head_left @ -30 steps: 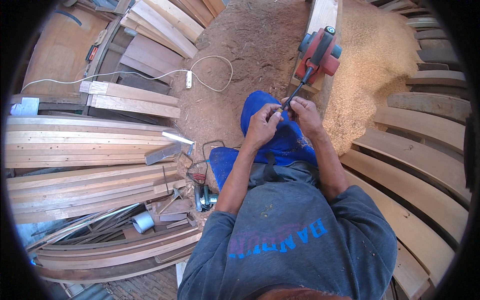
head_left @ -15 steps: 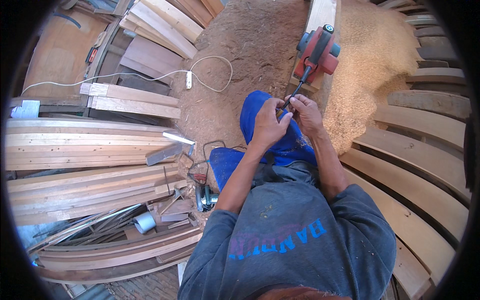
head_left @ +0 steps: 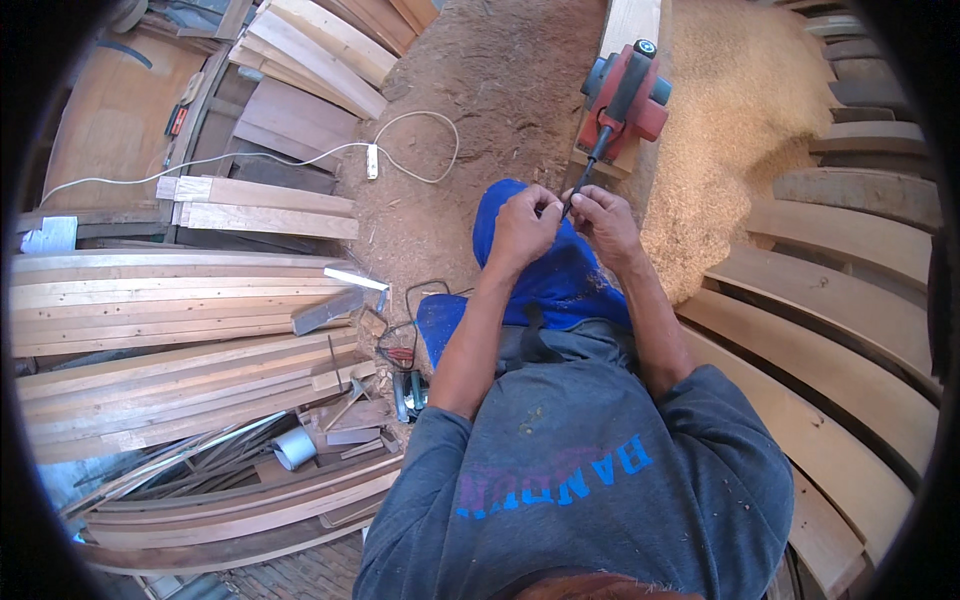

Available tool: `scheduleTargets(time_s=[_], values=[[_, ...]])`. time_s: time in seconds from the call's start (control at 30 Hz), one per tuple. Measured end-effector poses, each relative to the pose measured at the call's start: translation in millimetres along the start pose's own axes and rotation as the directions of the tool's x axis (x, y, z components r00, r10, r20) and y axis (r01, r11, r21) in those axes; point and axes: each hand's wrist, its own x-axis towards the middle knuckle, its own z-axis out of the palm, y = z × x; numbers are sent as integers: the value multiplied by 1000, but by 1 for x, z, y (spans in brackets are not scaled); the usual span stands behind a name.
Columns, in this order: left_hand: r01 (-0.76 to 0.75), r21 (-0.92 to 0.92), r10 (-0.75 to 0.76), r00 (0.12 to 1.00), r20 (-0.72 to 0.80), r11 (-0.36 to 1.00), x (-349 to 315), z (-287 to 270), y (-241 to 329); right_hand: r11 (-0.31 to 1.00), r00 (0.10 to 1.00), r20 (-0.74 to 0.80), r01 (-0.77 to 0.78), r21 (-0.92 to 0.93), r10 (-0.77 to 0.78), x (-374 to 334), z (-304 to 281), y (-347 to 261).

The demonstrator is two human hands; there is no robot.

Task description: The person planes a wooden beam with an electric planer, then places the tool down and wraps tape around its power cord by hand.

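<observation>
A brown panel (head_left: 120, 130) fills the upper left of the frame, and below it stacked boards (head_left: 180, 290) run down the left side, their ends toward the middle. A white cable (head_left: 240, 153) crosses the upper left to a small white socket (head_left: 373, 162) and loops on the dirt floor (head_left: 480, 90). A white roll (head_left: 294, 449) lies among scraps at lower left. To its right, left of the frame's centre, a green tool (head_left: 410, 393) lies on the floor beside the person's blue trousers (head_left: 560, 275).

Just above the centre, the left hand (head_left: 527, 230) is over the trousers, fingers curled and fingertips drawn together; whether they grip anything is too small to tell. Just right of it, the two hands' fingertips close to each other, the right hand (head_left: 605, 222) has thumb and fingers pinched on a black cord (head_left: 588, 170). The cord runs up and slightly right from that pinch to a red planer (head_left: 625, 95). The planer sits on a wooden beam (head_left: 632, 25) at the upper middle-right, above the right hand and apart from both hands, its dark handle uppermost.

Right of the beam, pale shavings (head_left: 715, 120) cover the ground at upper right, and long planks (head_left: 830, 310), bowed by the lens, line the right side.
</observation>
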Motion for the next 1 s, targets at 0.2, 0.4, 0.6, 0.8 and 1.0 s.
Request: scheduleTargets(time_s=[0.2,0.4,0.6,0.8,1.0], values=[[420,-550,-267,902,338,722,12,3,-30,999,996,85,26,47,-30,6,-6,6],[557,-496,-301,809,505,666,20,7,-35,1000,988,152,18,7,-19,-2,-13,5],[599,-445,-217,727,652,666,26,12,-45,966,950,307,134,-220,-62,-5,-22,-6],[629,-520,-211,731,649,578,16,12,-44,965,951,307,106,-240,-28,-3,-24,-3],[661,-510,-252,714,653,550,16,15,-56,970,965,259,93,-225,-33,0,-24,6]])
